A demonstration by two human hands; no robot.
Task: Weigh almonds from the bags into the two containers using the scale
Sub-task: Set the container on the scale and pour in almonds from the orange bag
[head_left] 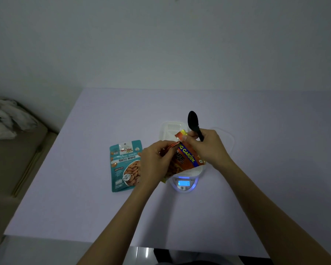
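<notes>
2 bags in play: orange bag point(187, 159) is held up in both hands just above the scale point(183, 183), teal bag point(125, 165) lies flat on the table point(103, 207) to the left, well clear of the scale. Left hand point(155, 159) pinches the orange bag's top edge at its left corner. Right hand point(206, 148) pinches the top on the right side and also has the black spoon point(193, 122) tucked in its fingers, bowl pointing up and far. Reads as pulling the top seal apart. Handling call: thin foil-type pouch, light, soft, crinkly, likely slick. Contents are loose and shift, so the body sags and gives no stiff grip. Best hold is the flat sealed strip at the top, fingertips close either side of the tear point; grabbing the belly only squeezes almonds. Risk: seal lets go suddenly and nuts scatter, so mouth should stay up. 1 white container point(198, 170) sits on the scale under the bag, mostly hidden. 2nd white container point(172, 129) is just beyond it on the far side, with what seems a clear lid point(227, 138) to its right. Display is lit blue, looks like 0, too small to confirm.
</notes>
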